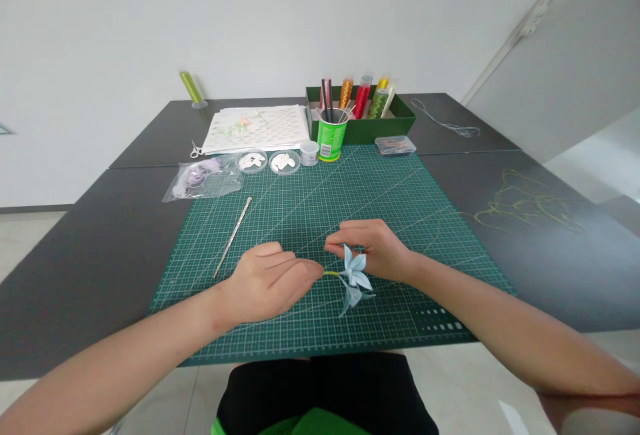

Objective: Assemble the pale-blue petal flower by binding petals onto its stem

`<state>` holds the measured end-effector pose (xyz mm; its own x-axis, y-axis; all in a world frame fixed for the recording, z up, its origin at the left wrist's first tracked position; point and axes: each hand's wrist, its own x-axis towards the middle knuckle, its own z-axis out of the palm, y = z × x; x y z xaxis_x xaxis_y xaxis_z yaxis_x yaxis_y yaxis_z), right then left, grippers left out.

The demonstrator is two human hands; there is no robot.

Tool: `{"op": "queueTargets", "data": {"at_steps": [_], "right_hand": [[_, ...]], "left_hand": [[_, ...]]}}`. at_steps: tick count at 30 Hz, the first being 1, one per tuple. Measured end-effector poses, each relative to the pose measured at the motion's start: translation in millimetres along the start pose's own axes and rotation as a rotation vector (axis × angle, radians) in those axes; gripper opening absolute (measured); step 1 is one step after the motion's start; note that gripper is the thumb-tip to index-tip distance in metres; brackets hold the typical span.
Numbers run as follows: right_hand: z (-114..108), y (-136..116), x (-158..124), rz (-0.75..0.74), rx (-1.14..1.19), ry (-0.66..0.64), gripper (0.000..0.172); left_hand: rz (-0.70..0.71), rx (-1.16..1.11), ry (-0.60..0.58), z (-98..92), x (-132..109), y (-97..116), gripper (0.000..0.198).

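Observation:
My left hand [277, 281] is closed, with thumb and forefinger pinching the yellow-green stem [331, 273] of a light blue flower spray. Two pale blue blossoms [356, 269] stick out to the right of those fingertips, the lower one tipped downward. Just behind the upper blossom, my right hand [373, 245] has its fingertips drawn together in a pinch. Whatever lies between them is too fine to make out. A thin yellow-green thread [520, 205] lies loosely tangled on the table at right, and a faint strand of it trails over the mat toward the right forearm.
A green cutting mat [300, 215] lies beneath both hands, with tweezers [233, 237] at its left. Behind stand dishes of white petals [285, 162], a green can [332, 136], a box of thread spools [363, 129], paper sheets [260, 129], scissors [196, 150] and a plastic bag [205, 178].

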<state>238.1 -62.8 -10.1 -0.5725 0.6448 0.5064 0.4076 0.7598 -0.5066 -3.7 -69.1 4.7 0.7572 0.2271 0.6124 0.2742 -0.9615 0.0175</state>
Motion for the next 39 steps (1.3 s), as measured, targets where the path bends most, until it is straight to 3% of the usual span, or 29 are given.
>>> {"op": "queueTargets", "data": {"at_steps": [6, 12, 16, 25, 39], "right_hand": [[5, -5, -4, -0.143, -0.091, -0.003, 0.029], [2, -23, -4, -0.397, -0.356, 0.072, 0.013], [-2, -27, -7, -0.495, -0.444, 0.150, 0.003], [-16, -35, -4, -0.548, -0.555, 0.236, 0.006], [-21, -31, -2, -0.372, -0.509, 0.305, 0.007]], "left_hand": [[-0.248, 0.009, 0.143, 1.9, -3, -6, 0.004], [-0.374, 0.084, 0.110, 2.3, 0, -7, 0.007], [-0.336, 0.155, 0.078, 3.3, 1, -8, 0.010], [-0.199, 0.216, -0.060, 5.0, 0, -9, 0.014], [0.056, 0.164, -0.085, 0.6, 3, 1, 0.008]]}}
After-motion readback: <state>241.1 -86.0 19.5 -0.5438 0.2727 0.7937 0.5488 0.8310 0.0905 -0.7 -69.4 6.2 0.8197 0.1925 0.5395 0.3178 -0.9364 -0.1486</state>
